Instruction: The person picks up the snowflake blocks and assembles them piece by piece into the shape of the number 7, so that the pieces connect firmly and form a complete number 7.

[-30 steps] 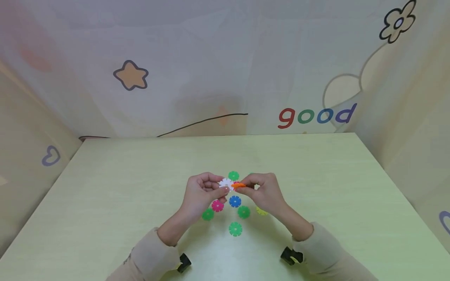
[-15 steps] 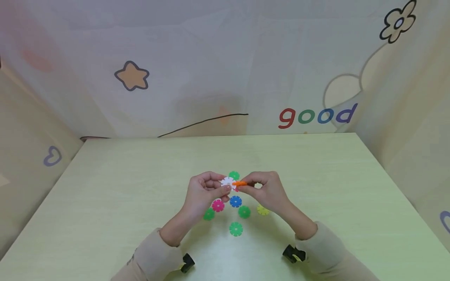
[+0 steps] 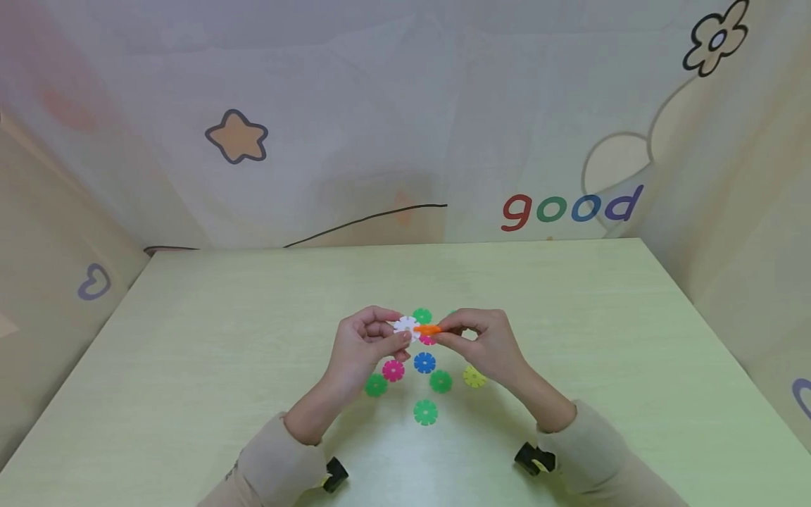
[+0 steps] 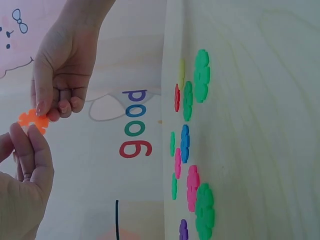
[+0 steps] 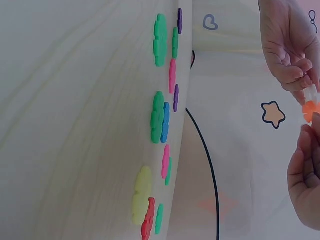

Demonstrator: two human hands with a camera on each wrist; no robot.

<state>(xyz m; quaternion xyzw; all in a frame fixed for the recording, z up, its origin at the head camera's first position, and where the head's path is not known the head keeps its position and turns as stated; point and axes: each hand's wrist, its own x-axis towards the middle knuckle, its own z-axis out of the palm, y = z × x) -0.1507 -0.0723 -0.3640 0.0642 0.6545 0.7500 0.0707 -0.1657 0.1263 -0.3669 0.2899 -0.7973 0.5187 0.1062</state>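
Observation:
My left hand (image 3: 366,346) pinches a white snowflake disc (image 3: 405,327) between thumb and fingers, its notched face turned up to the head view. From the right, my right hand (image 3: 480,343) pinches an orange snowflake disc (image 3: 427,329), held edge-on to the head camera. The orange disc's inner edge meets the white one's right side, at right angles to it. Both discs are held up above the table. In the left wrist view the orange disc (image 4: 34,121) shows its face between the fingertips, and the white one is hidden there.
Below the hands several loose discs lie flat on the table (image 3: 222,366): a blue disc (image 3: 425,362), a pink disc (image 3: 393,370), a yellow disc (image 3: 474,377) and a green disc (image 3: 426,412) among them. A red disc (image 4: 177,97) and a purple disc (image 4: 184,230) show in the left wrist view.
Both hands stay almost in place, shifting only slightly. The orange disc stays against the white disc's right side throughout.

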